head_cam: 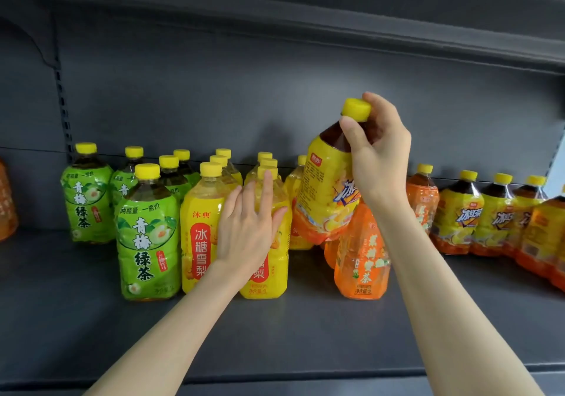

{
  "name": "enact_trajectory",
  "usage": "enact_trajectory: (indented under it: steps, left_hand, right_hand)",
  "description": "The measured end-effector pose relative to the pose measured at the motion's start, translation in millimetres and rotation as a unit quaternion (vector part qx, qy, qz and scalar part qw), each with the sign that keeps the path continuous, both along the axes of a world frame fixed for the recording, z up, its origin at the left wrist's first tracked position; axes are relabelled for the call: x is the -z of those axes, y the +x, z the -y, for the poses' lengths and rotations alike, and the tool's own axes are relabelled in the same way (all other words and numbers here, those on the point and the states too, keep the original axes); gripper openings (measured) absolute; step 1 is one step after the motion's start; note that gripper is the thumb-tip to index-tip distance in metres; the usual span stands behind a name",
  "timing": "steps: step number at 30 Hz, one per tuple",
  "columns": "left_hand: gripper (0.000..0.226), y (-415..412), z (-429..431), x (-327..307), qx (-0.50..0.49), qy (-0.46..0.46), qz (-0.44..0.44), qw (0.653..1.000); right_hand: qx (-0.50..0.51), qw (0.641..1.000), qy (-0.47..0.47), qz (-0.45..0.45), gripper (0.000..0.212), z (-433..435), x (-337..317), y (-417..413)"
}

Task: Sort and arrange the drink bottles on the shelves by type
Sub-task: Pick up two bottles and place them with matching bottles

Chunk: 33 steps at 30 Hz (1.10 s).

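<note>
My right hand [377, 148] grips the neck of an iced black tea bottle [327, 190] with a yellow label and yellow cap, held tilted above the shelf. My left hand [247, 227] lies flat, fingers apart, against the front yellow pear drink bottle [269, 261]. Another pear drink bottle [198, 227] stands just left of it. Green tea bottles [146, 236] are grouped further left. An orange jasmine tea bottle [362, 255] stands under the lifted bottle. More iced black tea bottles [458, 215] line the right.
The dark grey shelf board [275, 334] has bare space in front of the bottles. An upper shelf [305, 28] hangs overhead. An orange bottle [6, 200] shows at the far left edge, beyond the slotted upright [62, 99].
</note>
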<state>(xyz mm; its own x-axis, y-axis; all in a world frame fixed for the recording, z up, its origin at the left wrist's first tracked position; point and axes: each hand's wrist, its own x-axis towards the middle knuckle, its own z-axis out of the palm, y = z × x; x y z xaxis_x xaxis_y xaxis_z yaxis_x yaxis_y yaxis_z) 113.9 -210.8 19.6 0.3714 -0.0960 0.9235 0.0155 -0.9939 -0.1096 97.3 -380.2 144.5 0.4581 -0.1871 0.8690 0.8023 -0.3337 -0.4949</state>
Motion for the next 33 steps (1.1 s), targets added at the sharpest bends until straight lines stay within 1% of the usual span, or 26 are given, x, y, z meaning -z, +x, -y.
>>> enact_trajectory:
  steps: [3,5,6,7,9,10,11,12,13,16,18,20,22,24,25,27,29,30,31,32,33]
  left_hand:
    - [0.065,-14.5,4.3,-7.9,0.056,-0.052,-0.030,0.997]
    - [0.067,-34.2,18.5,-14.9,0.155,-0.123,-0.026,0.980]
    - [0.069,-46.1,28.2,-18.3,0.229,-0.170,-0.022,0.958]
    - [0.071,-60.7,38.5,-22.0,0.305,-0.226,-0.039,0.924]
    - [0.081,-88.3,57.2,-28.2,0.425,-0.324,-0.106,0.838]
    - [0.086,-98.6,63.6,-28.8,0.458,-0.357,-0.121,0.805]
    - [0.087,-106.5,67.2,-27.5,0.474,-0.380,-0.120,0.785]
    - [0.085,-114.4,67.9,-25.5,0.478,-0.399,-0.110,0.774]
    - [0.082,-121.6,65.7,-23.7,0.474,-0.415,-0.097,0.771]
    - [0.071,-142.2,45.5,-13.4,0.448,-0.436,-0.066,0.778]
    - [0.074,-156.5,23.8,-5.3,0.431,-0.447,-0.060,0.782]
    - [0.081,-172.7,-1.8,1.3,0.418,-0.471,-0.056,0.775]
    - [0.077,-191.3,-29.5,4.6,0.414,-0.490,-0.053,0.766]
    - [0.070,-210.9,-60.4,6.6,0.410,-0.492,-0.052,0.766]
    - [0.067,-220.9,-76.9,7.0,0.411,-0.494,-0.053,0.764]
    - [0.062,-241.4,-113.1,9.4,0.416,-0.505,-0.050,0.754]
    - [0.057,-263.1,-152.5,14.6,0.417,-0.524,-0.055,0.741]
    - [0.058,-274.0,-174.0,16.8,0.412,-0.531,-0.067,0.737]
    - [0.061,-284.4,-197.6,18.4,0.403,-0.538,-0.083,0.736]
    - [0.066,-294.4,-221.9,20.2,0.390,-0.541,-0.103,0.738]
    - [0.066,-303.5,-246.3,22.9,0.373,-0.535,-0.117,0.749]
  right_hand:
    - [-0.018,1.000,0.025,-0.006,0.038,7.4,-7.0,-17.1]
    - [-0.036,0.999,0.034,-0.013,0.037,10.3,-8.6,-30.4]
    - [-0.048,0.998,0.037,-0.016,0.035,11.1,-8.9,-37.4]
    - [-0.062,0.997,0.041,-0.020,0.034,11.0,-8.8,-44.8]
    - [-0.092,0.994,0.049,-0.027,0.033,9.5,-8.4,-60.3]
    - [-0.109,0.992,0.054,-0.030,0.033,8.0,-7.5,-67.5]
    - [-0.130,0.989,0.062,-0.036,0.033,5.3,-6.2,-74.7]
    - [-0.154,0.985,0.070,-0.043,0.032,1.6,-3.7,-81.2]
    - [-0.179,0.980,0.077,-0.051,0.032,-3.6,-0.4,-87.8]
    - [-0.239,0.965,0.076,-0.072,0.033,-26.0,11.6,-103.8]
    - [-0.280,0.954,0.065,-0.080,0.033,-44.0,19.6,-113.1]
    - [-0.336,0.936,0.038,-0.095,0.032,-64.5,30.0,-121.1]
    - [-0.371,0.921,-0.001,-0.117,0.030,-91.7,46.0,-128.5]
    - [-0.384,0.909,-0.005,-0.164,0.032,-122.5,63.0,-137.7]
    - [-0.401,0.896,0.000,-0.190,0.037,-138.5,71.3,-143.0]
    - [-0.448,0.860,0.012,-0.245,0.050,-173.9,89.8,-156.0]
    - [-0.488,0.815,0.014,-0.312,0.072,-216.1,109.3,-175.8]
    - [-0.499,0.797,0.014,-0.340,0.086,-239.6,117.2,-186.9]
    - [-0.507,0.783,0.019,-0.360,0.093,-263.7,122.7,-198.4]
    - [-0.511,0.777,0.027,-0.367,0.091,-287.0,127.3,-208.8]
    - [-0.514,0.775,0.033,-0.366,0.082,-309.7,130.9,-218.4]
